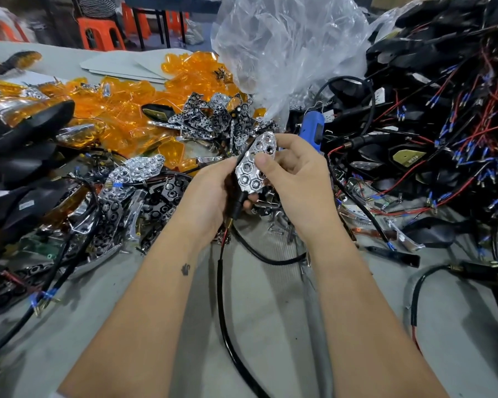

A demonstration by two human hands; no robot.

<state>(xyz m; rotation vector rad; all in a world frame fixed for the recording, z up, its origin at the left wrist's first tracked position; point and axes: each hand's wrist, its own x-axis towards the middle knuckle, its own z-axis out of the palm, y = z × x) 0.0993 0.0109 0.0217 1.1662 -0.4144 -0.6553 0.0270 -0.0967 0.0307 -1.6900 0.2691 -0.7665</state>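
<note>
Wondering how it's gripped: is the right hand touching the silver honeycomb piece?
Touching. The head view shows the thumb of the right hand pressed on the silver honeycomb piece; the left hand grips its black housing.

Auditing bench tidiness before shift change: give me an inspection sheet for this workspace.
Surface: grey table, bare patch only near the person.
Job's things: chrome reflector held against a black shell, above the table.
Clutter: heaps of orange lenses, loose reflectors, black housings, a clear plastic bag, a blue tool.
Grippers: left hand grips the black shell; right hand pinches the chrome reflector.
Cables: black cable runs from the black shell across the table; tangled red and black wires on the right.
Surroundings: orange stools behind the table.
</note>
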